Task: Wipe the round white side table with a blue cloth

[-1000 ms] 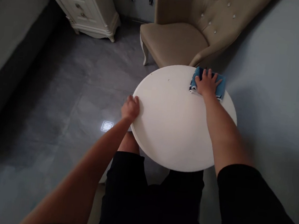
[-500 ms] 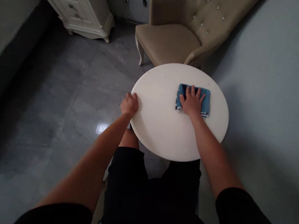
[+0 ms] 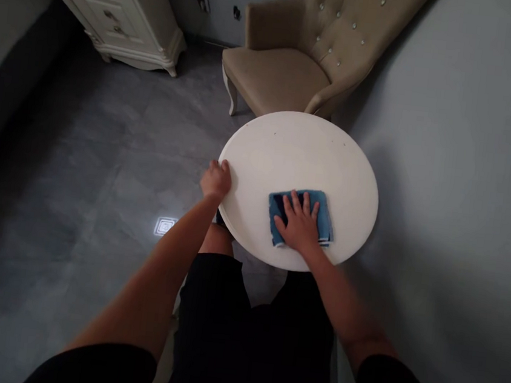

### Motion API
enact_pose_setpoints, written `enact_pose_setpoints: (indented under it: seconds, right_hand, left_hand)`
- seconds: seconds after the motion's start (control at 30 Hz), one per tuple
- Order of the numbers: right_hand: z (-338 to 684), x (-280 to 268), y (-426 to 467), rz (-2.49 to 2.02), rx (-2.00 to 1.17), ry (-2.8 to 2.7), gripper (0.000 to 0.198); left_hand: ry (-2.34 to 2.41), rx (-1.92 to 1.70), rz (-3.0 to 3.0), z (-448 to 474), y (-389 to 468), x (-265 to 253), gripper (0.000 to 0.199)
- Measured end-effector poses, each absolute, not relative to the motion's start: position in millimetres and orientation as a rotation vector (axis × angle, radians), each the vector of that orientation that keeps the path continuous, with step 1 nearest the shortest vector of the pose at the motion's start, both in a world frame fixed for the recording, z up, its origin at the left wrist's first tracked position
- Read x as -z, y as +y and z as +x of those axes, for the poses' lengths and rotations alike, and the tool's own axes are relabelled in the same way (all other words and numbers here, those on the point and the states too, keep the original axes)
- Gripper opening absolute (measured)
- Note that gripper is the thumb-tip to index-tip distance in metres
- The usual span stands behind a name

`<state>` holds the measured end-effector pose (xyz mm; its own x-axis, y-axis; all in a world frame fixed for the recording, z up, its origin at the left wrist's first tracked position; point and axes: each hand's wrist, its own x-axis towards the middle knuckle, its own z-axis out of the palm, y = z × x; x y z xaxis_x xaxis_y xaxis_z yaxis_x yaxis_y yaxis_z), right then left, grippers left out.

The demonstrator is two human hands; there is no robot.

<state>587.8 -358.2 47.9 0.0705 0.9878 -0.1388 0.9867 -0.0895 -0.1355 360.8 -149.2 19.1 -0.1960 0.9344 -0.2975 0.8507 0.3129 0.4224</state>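
Since a second ago, the folded blue towel with navy patches and white-striped edging (image 3: 325, 214) has come from the tabletop's far right edge to its near side, just below the centre of the frame, with the right hand (image 3: 300, 223) on it.

At the upper left, a grey, bed-like block (image 3: 16, 53) fills the corner; beside it stands a cream cabinet with carved panel drawers (image 3: 112, 15). At the lower left, a bright square patch (image 3: 165, 226) shows on the grey tiled floor (image 3: 121, 116).

Left of centre, the left hand (image 3: 217, 179) has its fingers bent closely over the rim of the round white tabletop (image 3: 298, 159), gripping it; what lies under the edge is hidden. At upper centre, a tan armchair with shiny buttons (image 3: 277, 75) stands close beyond the table. Small dark specks dot the tabletop's far part. The right hand lies flat, fingers spread wide, pressing the towel without clasping it. Black shorts (image 3: 258, 344) reach under the near rim. A plain grey wall (image 3: 476, 129) fills the right side, near the table.
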Motion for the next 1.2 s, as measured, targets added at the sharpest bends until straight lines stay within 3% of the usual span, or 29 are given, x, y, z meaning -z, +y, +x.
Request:
enact_pose_setpoints:
  seconds: [0.33,0.53,0.7,1.03,1.2]
  right_hand:
    - [738.3,-21.5,-88.3,-2.524,-0.162,-1.822,0.082]
    - [763.3,-20.9,-27.1,-2.565,-0.220,-1.772,0.083]
    - [719.9,-39.5,-84.3,-2.588,-0.204,-1.884,0.081]
    - [560.7,-51.4,-375.6,-2.353,-0.245,-2.085,0.082]
    - [532.0,-53.3,-436.0,-2.336,-0.333,-2.072,0.083]
  left_hand:
    - [2.108,-0.176,1.553,362.7,-139.4,-9.0,0.060]
    - [2.091,-0.187,1.580,360.8,-138.1,-4.7,0.058]
    - [2.087,-0.196,1.570,360.2,-140.9,-8.6,0.059]
    - [2.043,-0.271,1.564,357.9,-150.0,-17.6,0.063]
    - [2.047,-0.286,1.561,358.0,-150.1,-19.0,0.063]
